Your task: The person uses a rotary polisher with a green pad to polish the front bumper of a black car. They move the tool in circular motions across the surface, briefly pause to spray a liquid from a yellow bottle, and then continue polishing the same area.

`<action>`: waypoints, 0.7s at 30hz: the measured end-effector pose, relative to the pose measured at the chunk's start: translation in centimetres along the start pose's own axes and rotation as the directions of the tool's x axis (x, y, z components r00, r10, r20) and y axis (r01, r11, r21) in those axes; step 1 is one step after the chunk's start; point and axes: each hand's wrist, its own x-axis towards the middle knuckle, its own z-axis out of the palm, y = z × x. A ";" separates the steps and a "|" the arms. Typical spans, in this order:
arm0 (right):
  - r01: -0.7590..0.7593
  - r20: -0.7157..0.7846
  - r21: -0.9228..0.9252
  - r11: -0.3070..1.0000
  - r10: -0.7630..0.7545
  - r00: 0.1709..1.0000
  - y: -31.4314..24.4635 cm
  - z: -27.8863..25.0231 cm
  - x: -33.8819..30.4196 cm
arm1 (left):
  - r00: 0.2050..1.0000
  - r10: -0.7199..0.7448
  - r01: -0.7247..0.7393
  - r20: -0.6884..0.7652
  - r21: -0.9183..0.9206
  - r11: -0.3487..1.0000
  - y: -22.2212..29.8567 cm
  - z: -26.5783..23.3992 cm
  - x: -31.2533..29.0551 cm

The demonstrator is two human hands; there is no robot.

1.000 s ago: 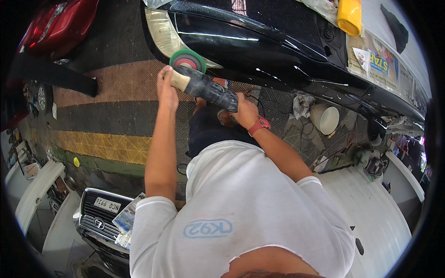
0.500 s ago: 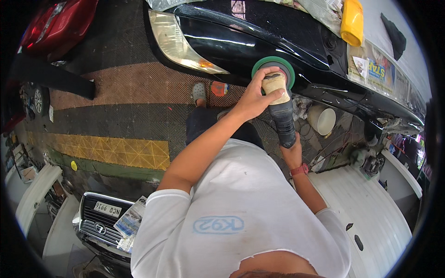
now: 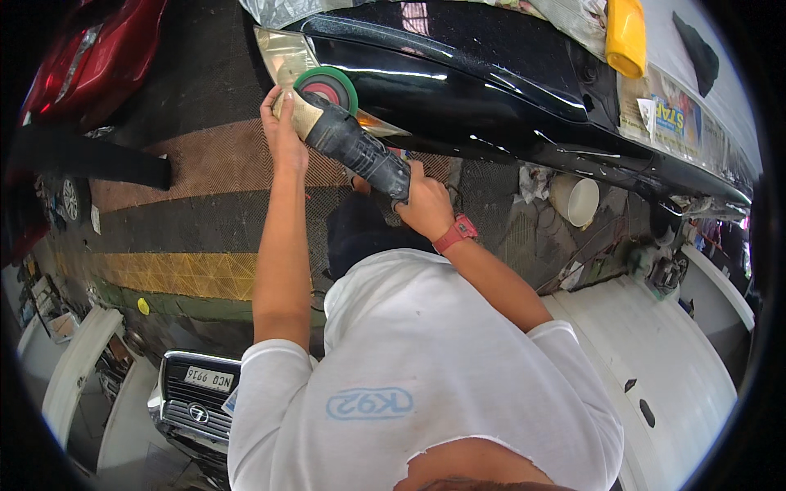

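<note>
Both my hands hold a black car polisher (image 3: pixel 360 147) with a green-rimmed round pad (image 3: pixel 342 80). My left hand (image 3: pixel 286 135) is closed around its tan-covered head. At the rear end of its body, my right hand (image 3: pixel 427 204) grips the handle, with a red watch (image 3: pixel 456 234) on that wrist. The pad is tilted and overlaps the headlight (image 3: pixel 282 53) of a black car (image 3: pixel 442 94); whether it touches the lens cannot be made out. White splashes of liquid (image 3: pixel 499 143) dot the lower part of the car's side.
A yellow bottle (image 3: pixel 625 41) and newspaper (image 3: pixel 675 114) lie on the car at the right. Below its side stands a white bucket (image 3: pixel 575 201). A red car (image 3: pixel 98 57) is at far left, a dark vehicle front (image 3: pixel 196 401) behind me, a white panel (image 3: pixel 647 352) at right.
Both hands have carried the polisher left along the car, from the front fender to the headlight. The tool has turned so its handle now points lower right.
</note>
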 end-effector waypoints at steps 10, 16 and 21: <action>-0.261 -0.102 0.247 0.933 0.292 0.951 9.4 -6.0 -13.5 | 0.800 -0.166 0.151 0.577 0.075 0.986 -4.8 13.7 -11.5; -0.307 -0.077 0.310 0.900 0.345 0.935 8.6 -6.5 -14.5 | 0.770 -0.143 0.074 0.621 0.134 0.988 -4.9 15.1 -11.5; -0.190 0.072 0.182 0.965 0.179 0.981 3.1 -3.0 -6.7 | 0.970 -0.018 -0.004 0.241 0.087 0.996 -2.7 9.1 -4.3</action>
